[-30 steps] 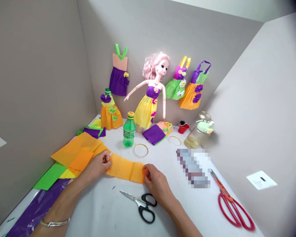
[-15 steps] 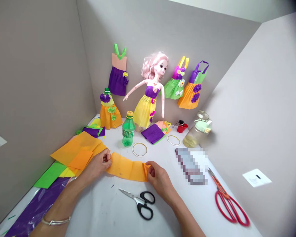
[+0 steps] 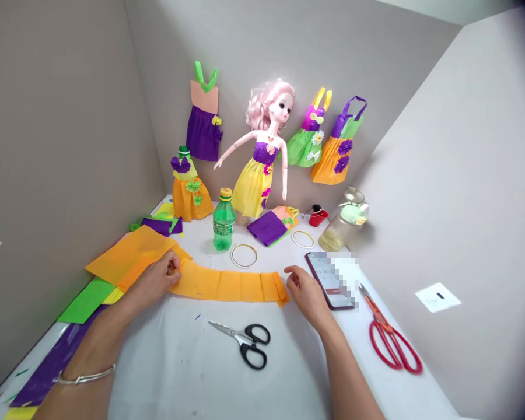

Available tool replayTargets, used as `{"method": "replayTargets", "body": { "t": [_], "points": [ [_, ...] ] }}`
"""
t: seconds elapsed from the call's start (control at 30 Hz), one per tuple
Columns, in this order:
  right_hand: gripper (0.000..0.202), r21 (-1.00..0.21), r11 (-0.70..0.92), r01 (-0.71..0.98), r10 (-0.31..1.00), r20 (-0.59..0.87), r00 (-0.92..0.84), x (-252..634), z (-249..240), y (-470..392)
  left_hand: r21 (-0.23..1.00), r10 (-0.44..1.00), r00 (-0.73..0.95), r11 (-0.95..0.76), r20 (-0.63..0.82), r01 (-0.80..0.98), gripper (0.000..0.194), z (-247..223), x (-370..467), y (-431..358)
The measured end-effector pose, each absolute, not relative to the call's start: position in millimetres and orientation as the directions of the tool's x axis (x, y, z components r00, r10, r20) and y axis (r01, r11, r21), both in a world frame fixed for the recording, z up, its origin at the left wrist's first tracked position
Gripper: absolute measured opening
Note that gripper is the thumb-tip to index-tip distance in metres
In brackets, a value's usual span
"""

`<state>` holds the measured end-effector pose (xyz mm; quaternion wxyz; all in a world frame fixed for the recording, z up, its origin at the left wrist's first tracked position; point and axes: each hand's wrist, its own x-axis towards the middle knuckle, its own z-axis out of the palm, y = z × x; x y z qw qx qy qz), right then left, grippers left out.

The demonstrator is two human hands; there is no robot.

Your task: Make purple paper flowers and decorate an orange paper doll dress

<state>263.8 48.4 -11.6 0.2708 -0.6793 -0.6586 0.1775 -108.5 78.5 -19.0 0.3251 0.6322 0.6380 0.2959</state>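
Note:
A long orange strip of thin, fabric-like sheet (image 3: pixel 230 286) lies across the white table, with several crosswise creases and a folded right end. My left hand (image 3: pixel 160 273) pinches its left end, the fingertips closed on it. Just off the strip's right end is my right hand (image 3: pixel 307 294), holding nothing, its index finger stretched out and the others loosely curled. Nearer to me than the strip, black-handled scissors (image 3: pixel 245 343) lie with their blades pointing left.
Orange sheets (image 3: pixel 129 256) and a green sheet (image 3: pixel 86 300) are piled on the left. Behind stand a green bottle (image 3: pixel 223 224), a doll (image 3: pixel 262 149) and a water jug (image 3: pixel 342 227). A phone (image 3: pixel 332 280) and red-handled scissors (image 3: pixel 391 335) lie on the right.
My right hand has let go of the strip and moved right. The strip now lies stretched out longer, its creases showing. My left hand still pinches the left end. The view has shifted slightly.

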Motion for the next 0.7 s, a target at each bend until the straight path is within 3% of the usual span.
{"method": "replayTargets", "body": {
  "t": [0.27, 0.5, 0.7],
  "points": [
    [0.040, -0.524, 0.057, 0.850, 0.992, 0.123, 0.010, 238.1, -15.8, 42.5, 0.774, 1.000, -0.025, 0.016, 0.000, 0.633, 0.028, -9.9, -118.6, 77.9],
    [0.039, -0.605, 0.018, 0.796, 1.000, 0.004, -0.020, 248.7, -14.7, 48.0, 0.739, 0.995, -0.096, 0.059, 0.008, 0.671, 0.042, -3.9, -143.1, 81.0],
    [0.036, -0.620, 0.020, 0.784, 0.994, -0.069, -0.081, 249.7, -14.2, 42.4, 0.610, 0.978, -0.208, 0.154, 0.019, 0.777, 0.040, 2.0, -160.2, 78.9]
  ]
}}
